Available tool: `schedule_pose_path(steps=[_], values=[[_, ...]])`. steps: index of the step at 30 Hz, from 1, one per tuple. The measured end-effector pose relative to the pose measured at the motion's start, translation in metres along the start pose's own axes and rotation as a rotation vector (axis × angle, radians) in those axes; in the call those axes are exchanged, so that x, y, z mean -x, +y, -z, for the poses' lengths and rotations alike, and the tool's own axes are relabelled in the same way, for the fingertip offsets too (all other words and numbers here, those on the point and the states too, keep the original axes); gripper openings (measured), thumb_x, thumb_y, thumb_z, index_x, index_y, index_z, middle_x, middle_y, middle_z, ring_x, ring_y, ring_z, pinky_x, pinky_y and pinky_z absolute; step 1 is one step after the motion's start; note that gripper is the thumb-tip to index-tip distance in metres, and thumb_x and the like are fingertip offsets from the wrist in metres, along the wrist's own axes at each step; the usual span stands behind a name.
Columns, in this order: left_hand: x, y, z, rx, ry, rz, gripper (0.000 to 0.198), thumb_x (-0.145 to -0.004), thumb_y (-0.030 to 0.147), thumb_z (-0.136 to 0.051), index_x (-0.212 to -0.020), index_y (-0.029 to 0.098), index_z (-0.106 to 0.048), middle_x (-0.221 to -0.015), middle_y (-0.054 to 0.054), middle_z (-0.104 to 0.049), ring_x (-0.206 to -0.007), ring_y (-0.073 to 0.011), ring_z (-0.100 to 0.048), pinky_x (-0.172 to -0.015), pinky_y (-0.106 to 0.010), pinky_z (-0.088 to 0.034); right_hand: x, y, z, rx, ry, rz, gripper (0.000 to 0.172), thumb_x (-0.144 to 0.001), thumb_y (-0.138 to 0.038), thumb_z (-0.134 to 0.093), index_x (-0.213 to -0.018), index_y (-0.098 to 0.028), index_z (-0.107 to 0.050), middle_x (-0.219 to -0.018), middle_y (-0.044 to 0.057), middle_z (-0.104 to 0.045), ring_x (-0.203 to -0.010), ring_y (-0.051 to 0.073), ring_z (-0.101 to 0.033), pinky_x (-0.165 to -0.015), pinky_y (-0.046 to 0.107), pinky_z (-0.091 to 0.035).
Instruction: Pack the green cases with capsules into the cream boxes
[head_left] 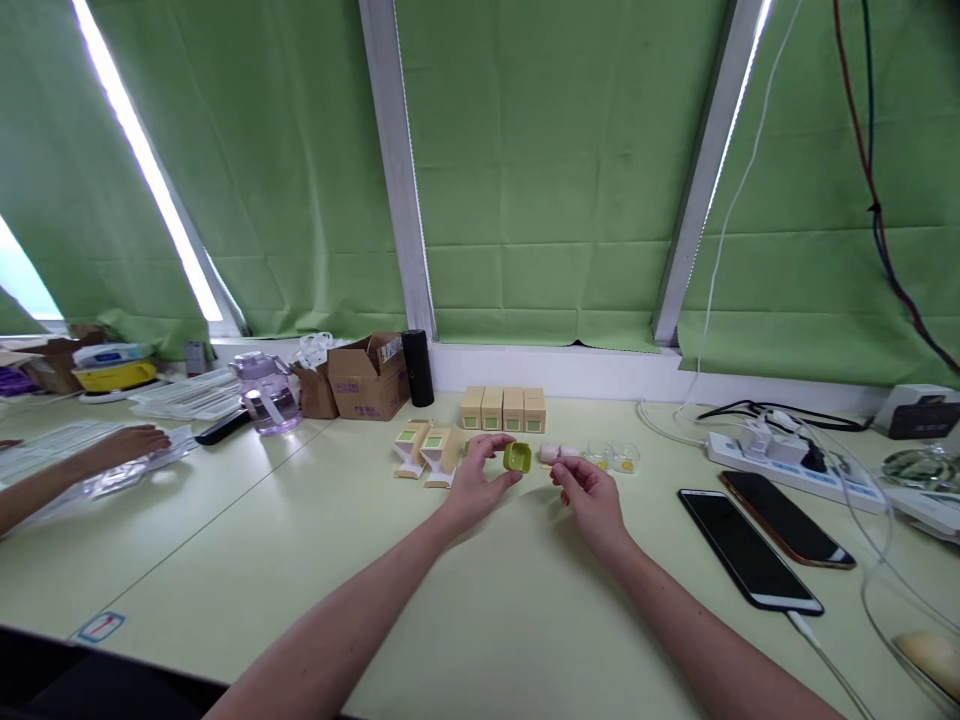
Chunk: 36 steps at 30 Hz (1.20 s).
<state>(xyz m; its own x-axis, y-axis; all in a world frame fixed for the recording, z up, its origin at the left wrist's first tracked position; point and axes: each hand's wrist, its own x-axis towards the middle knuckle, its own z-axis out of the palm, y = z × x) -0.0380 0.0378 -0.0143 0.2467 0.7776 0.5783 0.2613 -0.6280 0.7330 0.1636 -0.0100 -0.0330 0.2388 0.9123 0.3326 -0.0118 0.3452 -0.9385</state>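
Note:
My left hand [480,486] is closed on a small green square cup [517,457], its hollow side turned toward me. To its right, my right hand [592,500] has thumb and fingers pinched together; anything between them is too small to make out. Just beyond the right hand sit pale pink small cylinders [559,452] and clear plastic cups [624,458] with a bit of yellow inside. Left of my left hand lie two kraft boxes [441,452] with open flaps. Behind both hands several closed kraft boxes [513,410] with green labels stand in a row.
Two phones [750,548] and a power strip [795,470] with white cables lie on the right. A water jug [266,395], a cardboard box [367,380] and a black cylinder [418,368] stand back left. Another person's hand [131,447] rests over plastic bags at the left.

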Motion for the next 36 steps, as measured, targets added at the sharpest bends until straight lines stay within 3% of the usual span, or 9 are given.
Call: schedule_pose_path(steps=[3,7,14,21,31,36], values=[[0.001,-0.001,0.000,-0.001,-0.003,-0.011,0.042,-0.082,0.023,-0.079,-0.121,0.025,-0.066,-0.125,-0.009,-0.063,-0.116,-0.0245,-0.062,-0.104,-0.046,-0.051,-0.003,-0.002,0.002,-0.084,0.029,-0.095,0.052,-0.074,-0.070,-0.077,-0.079,-0.018,-0.074,-0.067,0.002,-0.065,-0.058,0.015,-0.054,-0.049,0.026,-0.042],[0.001,-0.003,-0.001,-0.009,-0.007,-0.027,0.042,-0.081,0.022,-0.080,-0.121,0.026,-0.066,-0.124,-0.008,-0.062,-0.115,-0.0234,-0.062,-0.105,-0.046,-0.051,-0.005,-0.005,0.004,-0.133,0.074,-0.203,0.055,-0.068,-0.073,-0.079,-0.076,-0.019,-0.073,-0.064,0.001,-0.062,-0.059,0.015,-0.055,-0.047,0.024,-0.041],[0.002,-0.003,-0.001,-0.008,-0.028,-0.025,0.042,-0.081,0.020,-0.079,-0.121,0.025,-0.066,-0.124,-0.008,-0.060,-0.114,-0.0227,-0.063,-0.108,-0.047,-0.050,-0.006,-0.007,0.005,-0.213,0.085,-0.204,0.053,-0.066,-0.068,-0.084,-0.081,-0.018,-0.074,-0.063,0.000,-0.060,-0.056,0.013,-0.055,-0.045,0.023,-0.042],[0.002,0.002,-0.001,-0.024,-0.047,-0.012,0.042,-0.081,0.019,-0.079,-0.121,0.026,-0.066,-0.124,-0.009,-0.061,-0.116,-0.0238,-0.062,-0.107,-0.047,-0.050,-0.002,-0.008,0.002,-0.226,0.021,-0.093,0.049,-0.066,-0.056,-0.089,-0.095,-0.019,-0.074,-0.084,0.006,-0.072,-0.072,0.019,-0.067,-0.055,0.030,-0.058],[0.004,0.004,-0.002,0.007,-0.068,-0.015,0.043,-0.081,0.019,-0.079,-0.121,0.025,-0.065,-0.124,-0.009,-0.060,-0.116,-0.0245,-0.061,-0.108,-0.047,-0.049,0.003,-0.009,-0.003,-0.125,0.014,0.050,0.033,-0.074,-0.042,-0.085,-0.093,-0.019,-0.073,-0.076,0.001,-0.067,-0.065,0.015,-0.060,-0.057,0.029,-0.057],[0.004,0.009,-0.003,0.016,-0.082,-0.023,0.043,-0.079,0.018,-0.081,-0.119,0.024,-0.065,-0.121,-0.008,-0.059,-0.115,-0.0239,-0.061,-0.107,-0.045,-0.049,0.011,-0.012,-0.005,0.018,-0.015,0.178,0.026,-0.086,-0.042,-0.075,-0.101,-0.021,-0.076,-0.089,0.004,-0.071,-0.071,0.016,-0.064,-0.061,0.030,-0.058]])
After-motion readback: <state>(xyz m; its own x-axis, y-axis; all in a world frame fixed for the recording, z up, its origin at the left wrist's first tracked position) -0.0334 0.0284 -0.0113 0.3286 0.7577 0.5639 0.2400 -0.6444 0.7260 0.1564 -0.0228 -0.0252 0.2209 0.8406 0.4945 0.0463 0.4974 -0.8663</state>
